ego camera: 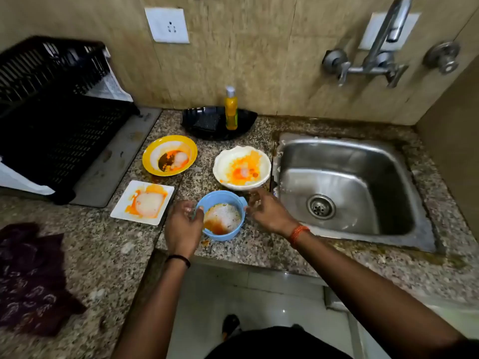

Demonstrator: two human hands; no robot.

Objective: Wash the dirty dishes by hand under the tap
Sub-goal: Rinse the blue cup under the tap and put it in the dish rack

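Observation:
A blue bowl (220, 195) with brown sauce and foam stands on the granite counter near its front edge. My left hand (182, 228) is at its left rim, thumb curled over the edge. My right hand (268, 212) hovers at the bowl's right handle with fingers spread, holding nothing. Behind the blue bowl sits a white bowl (220, 161) smeared orange. A yellow plate (153, 149) and a square white plate (121, 211), both stained, lie to the left. The steel sink (363, 156) is on the right, with the tap (388, 29) on the wall above it and no water running.
A yellow soap bottle (231, 110) stands on a black tray (204, 123) with a scrubber against the wall. A black dish rack (51, 112) fills the left counter. A dark cloth (31, 281) lies at the near left. The counter edge runs just below the blue bowl.

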